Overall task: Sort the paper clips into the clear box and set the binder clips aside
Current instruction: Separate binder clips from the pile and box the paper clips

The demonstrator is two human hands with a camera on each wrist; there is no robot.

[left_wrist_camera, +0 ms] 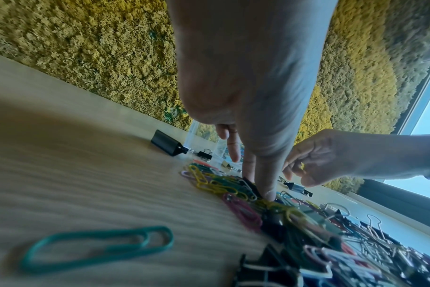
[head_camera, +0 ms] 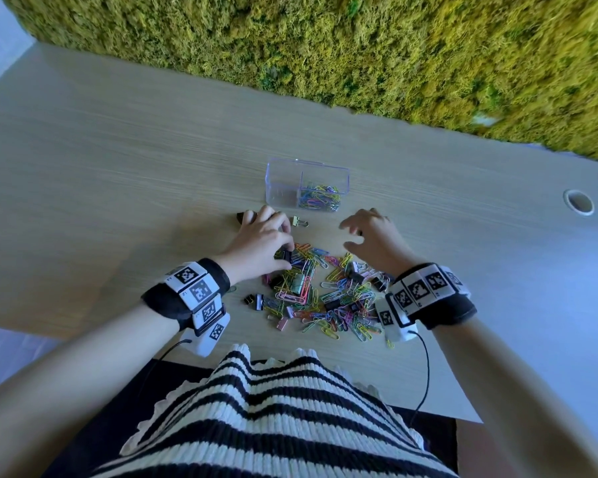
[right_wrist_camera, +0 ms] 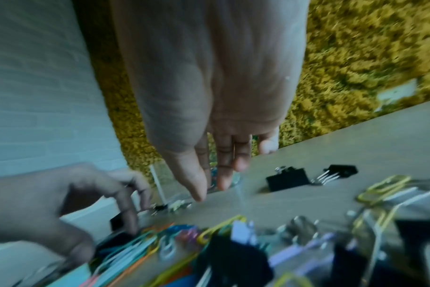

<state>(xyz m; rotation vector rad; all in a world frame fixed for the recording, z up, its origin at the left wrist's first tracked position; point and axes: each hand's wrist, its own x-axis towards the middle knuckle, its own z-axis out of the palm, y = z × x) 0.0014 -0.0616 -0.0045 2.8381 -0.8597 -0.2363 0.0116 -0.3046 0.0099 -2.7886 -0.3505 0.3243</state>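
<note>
A pile of coloured paper clips and binder clips (head_camera: pixel 325 294) lies on the wooden table in front of me. My left hand (head_camera: pixel 285 251) reaches into the pile's far left edge, thumb and fingertips pinching a black binder clip (head_camera: pixel 286 256); the left wrist view shows that black binder clip (left_wrist_camera: pixel 251 186) under the thumb. My right hand (head_camera: pixel 351 236) hovers over the pile's far right side, fingers spread and relaxed, holding nothing. The clear box (head_camera: pixel 280 181) stands just beyond, with paper clips (head_camera: pixel 320 198) in its right compartment.
Set apart between the box and the pile are a black binder clip (head_camera: pixel 240 217) and a gold one (head_camera: pixel 299 221). A teal paper clip (left_wrist_camera: pixel 98 246) lies alone left of the pile. A cable hole (head_camera: pixel 579 201) is at the far right. A moss wall backs the table.
</note>
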